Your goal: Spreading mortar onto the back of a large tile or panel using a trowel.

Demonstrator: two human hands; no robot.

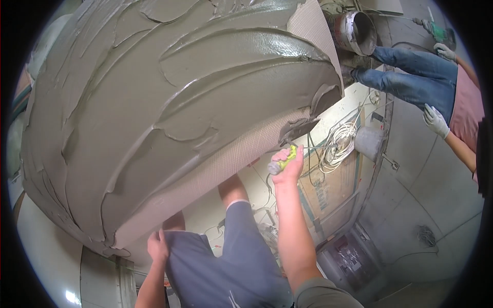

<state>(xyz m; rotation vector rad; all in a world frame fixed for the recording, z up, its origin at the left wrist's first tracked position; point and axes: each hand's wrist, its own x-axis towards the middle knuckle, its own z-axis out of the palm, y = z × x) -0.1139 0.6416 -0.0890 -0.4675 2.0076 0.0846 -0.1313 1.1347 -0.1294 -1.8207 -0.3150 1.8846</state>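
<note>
A large slab point(205, 159) with a fine-patterned back fills the upper left, mostly covered in wet grey mortar point(118, 123) spread in curved ridges. A bare strip runs along its near edge. My right hand point(288, 163) is closed around the yellow-green and grey handle of a trowel point(298, 131). The mortar-smeared blade is against the slab's near right edge, by a lump of mortar. My left hand point(158, 245) rests by the left leg of my grey-blue shorts point(226, 256), below the slab's edge. Its fingers are mostly hidden.
A co-worker point(426, 82) in jeans and white gloves stands at right, one hand by a green power tool point(436, 33). A mortar-stained bucket point(354, 33), coiled white cable point(339, 146), grey pail point(370, 142) and cardboard-faced panel point(328, 190) are on the floor side.
</note>
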